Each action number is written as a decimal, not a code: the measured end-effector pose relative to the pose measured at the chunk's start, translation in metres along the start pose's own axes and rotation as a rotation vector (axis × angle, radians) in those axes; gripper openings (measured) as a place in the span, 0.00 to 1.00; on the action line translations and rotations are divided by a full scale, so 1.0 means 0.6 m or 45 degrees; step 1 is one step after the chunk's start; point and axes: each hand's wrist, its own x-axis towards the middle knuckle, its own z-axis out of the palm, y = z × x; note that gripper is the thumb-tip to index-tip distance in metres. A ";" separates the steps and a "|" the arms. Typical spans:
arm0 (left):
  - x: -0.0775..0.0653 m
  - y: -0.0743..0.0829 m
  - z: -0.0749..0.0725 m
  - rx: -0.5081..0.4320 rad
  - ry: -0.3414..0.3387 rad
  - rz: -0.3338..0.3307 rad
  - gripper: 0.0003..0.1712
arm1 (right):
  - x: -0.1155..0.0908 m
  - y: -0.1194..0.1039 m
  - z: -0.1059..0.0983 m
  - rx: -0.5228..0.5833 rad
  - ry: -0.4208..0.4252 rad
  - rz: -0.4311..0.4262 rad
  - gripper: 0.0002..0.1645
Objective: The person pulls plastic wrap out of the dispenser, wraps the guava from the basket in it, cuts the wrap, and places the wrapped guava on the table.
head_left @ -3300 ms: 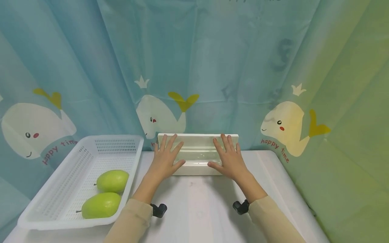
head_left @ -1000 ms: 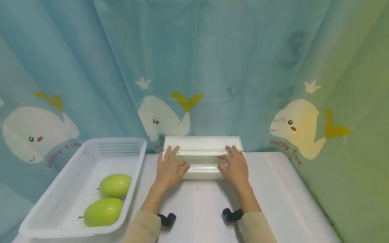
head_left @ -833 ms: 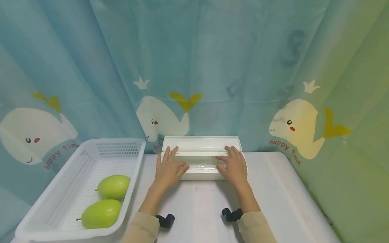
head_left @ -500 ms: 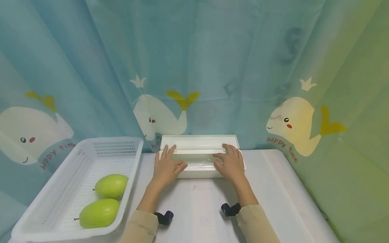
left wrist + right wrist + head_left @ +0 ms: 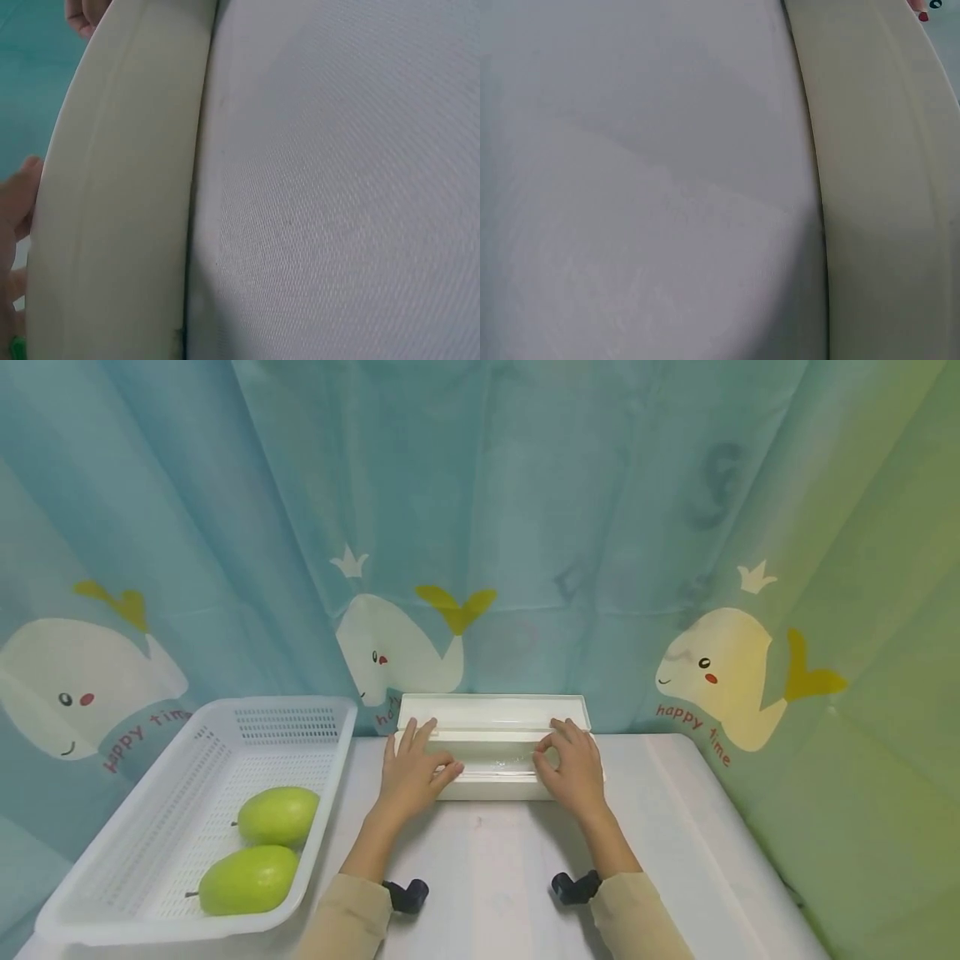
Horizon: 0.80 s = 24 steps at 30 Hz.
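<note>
A long white plastic-wrap box (image 5: 491, 790) lies at the table's far edge, its lid (image 5: 495, 710) raised and leaning back. Glossy clear plastic wrap (image 5: 501, 765) glints in the opening. At the left end my left hand (image 5: 408, 781) pinches thumb and index finger together at the wrap, other fingers spread towards the lid. My right hand (image 5: 576, 777) does likewise at the right end. The film between the fingertips is too clear to make out well. In the left wrist view the box front (image 5: 127, 187) hides most of the hand; the right wrist view shows only the box front (image 5: 885, 187).
To the left stands a white perforated basket (image 5: 325, 827) holding two green mango-like fruits (image 5: 249, 881). A pale cloth covers the table (image 5: 487, 885). Behind it hangs a blue-green curtain (image 5: 525, 527) with whale prints.
Earlier both hands lay spread against the upright lid. The lid has since leaned back, the hands moved to the box opening, and the right thumb and index finger have closed together.
</note>
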 end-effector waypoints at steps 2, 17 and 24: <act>0.000 0.002 0.001 -0.011 0.002 -0.008 0.17 | -0.002 0.005 -0.001 0.051 0.024 -0.011 0.04; 0.009 0.030 0.011 -0.035 0.222 0.198 0.05 | -0.009 0.018 -0.011 0.167 0.033 0.021 0.03; 0.036 0.090 0.021 -0.071 0.056 0.324 0.20 | -0.006 0.017 -0.007 0.163 0.055 -0.058 0.09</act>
